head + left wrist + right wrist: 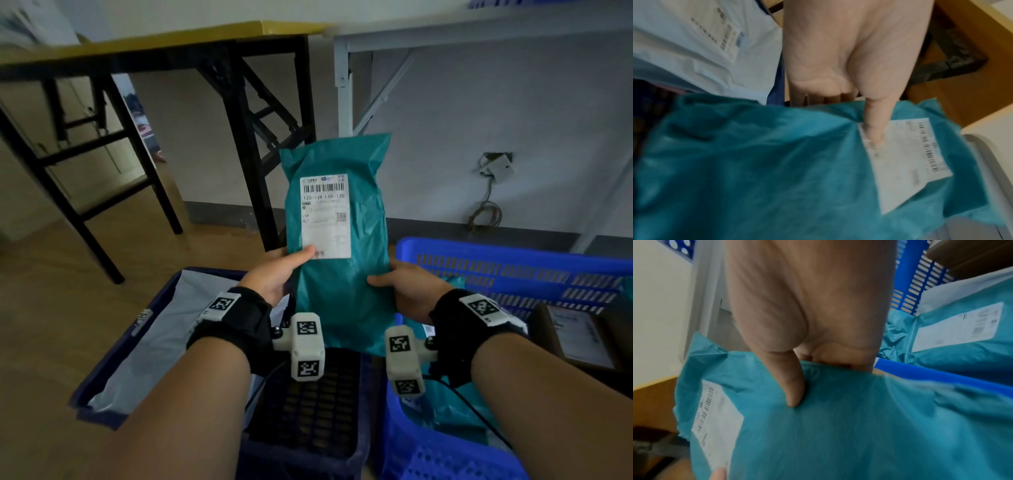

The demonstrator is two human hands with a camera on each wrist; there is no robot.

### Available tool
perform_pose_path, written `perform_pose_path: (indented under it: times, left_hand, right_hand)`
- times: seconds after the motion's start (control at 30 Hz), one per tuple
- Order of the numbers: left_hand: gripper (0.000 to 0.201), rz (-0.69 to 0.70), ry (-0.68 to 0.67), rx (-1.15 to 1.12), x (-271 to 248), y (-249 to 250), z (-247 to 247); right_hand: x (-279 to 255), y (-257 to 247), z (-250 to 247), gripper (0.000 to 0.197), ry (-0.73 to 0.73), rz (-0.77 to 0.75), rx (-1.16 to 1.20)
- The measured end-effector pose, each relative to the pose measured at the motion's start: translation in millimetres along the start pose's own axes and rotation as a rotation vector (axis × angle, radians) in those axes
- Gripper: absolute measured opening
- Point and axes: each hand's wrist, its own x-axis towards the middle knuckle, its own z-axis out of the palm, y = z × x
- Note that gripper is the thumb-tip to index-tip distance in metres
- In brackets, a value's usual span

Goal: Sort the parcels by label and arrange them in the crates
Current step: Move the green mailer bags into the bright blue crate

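Two hands hold one teal parcel (337, 246) upright above the gap between the two crates, label toward the person. The left hand (275, 274) pinches its lower left edge, thumb lying on the bottom corner of the white label (325, 216), fingers behind. The right hand (402, 291) pinches the lower right edge the same way, thumb in front on bare plastic.

Judging by the creases and the way the film dimples under each thumb, the parcel is a soft poly mailer, probably light, with a limp body that would sag if held by one corner. Its skin looks slick, so a pinch across the padded middle or both side edges seems safer than a grip on the thin sealed flap at the top.

Nearest, below and left of the parcel, the dark crate (102, 387) holds a grey mailer (164, 339) lying along its left side; its mesh floor shows on the right. Below and right of the parcel, the blue crate (479, 246) holds at least one more teal mailer (962, 340) with its own label; beyond that sits a brown box (579, 335), though whether it lies inside this crate I cannot tell.
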Motion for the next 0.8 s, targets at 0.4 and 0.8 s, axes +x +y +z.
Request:
perform_pose_path:
  times: [0.4,0.8]
  left_hand:
    - [0.032,-0.018,0.018,0.162,1,-7,0]
    - [0.038,0.013,-0.047,0.218,-1,-8,2]
  right_hand:
    - [9,5,-1,0.031,0.114,0.005,-0.02]
    - [6,3,1,0.03,0.089,-0.001,-0.019]
